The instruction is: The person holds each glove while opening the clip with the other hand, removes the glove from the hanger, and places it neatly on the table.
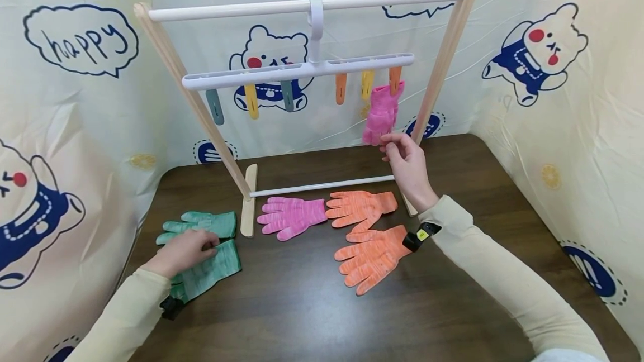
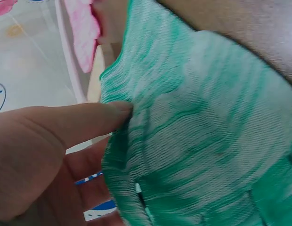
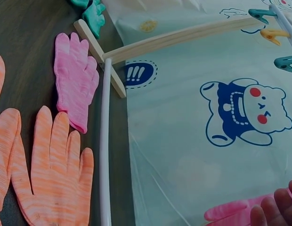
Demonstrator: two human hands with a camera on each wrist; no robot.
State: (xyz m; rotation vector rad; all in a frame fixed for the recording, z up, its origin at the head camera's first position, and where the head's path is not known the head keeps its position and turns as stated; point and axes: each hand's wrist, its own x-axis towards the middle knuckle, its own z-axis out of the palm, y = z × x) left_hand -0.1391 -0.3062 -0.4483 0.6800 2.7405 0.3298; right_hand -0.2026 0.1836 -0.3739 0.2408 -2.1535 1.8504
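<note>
My left hand (image 1: 183, 253) pinches the edge of the lower green glove (image 2: 202, 108), thumb on top and fingers partly hidden behind it. The other green glove (image 1: 221, 223) lies just above that hand in the head view. A pink glove (image 1: 380, 113) hangs from the orange clip (image 1: 395, 80) at the right end of the white hanger (image 1: 297, 71). At its lower end my right hand (image 1: 408, 163) has loosely bent fingers, which overlap the glove (image 3: 226, 214) in the right wrist view; whether they touch it is unclear.
A second pink glove (image 1: 292, 217) lies flat on the dark table (image 1: 282, 317). Beside it are two orange gloves (image 1: 359, 208), one nearer the front. The hanger hangs from a wooden-legged rack (image 1: 226, 10); several other clips (image 1: 251, 101) hold nothing.
</note>
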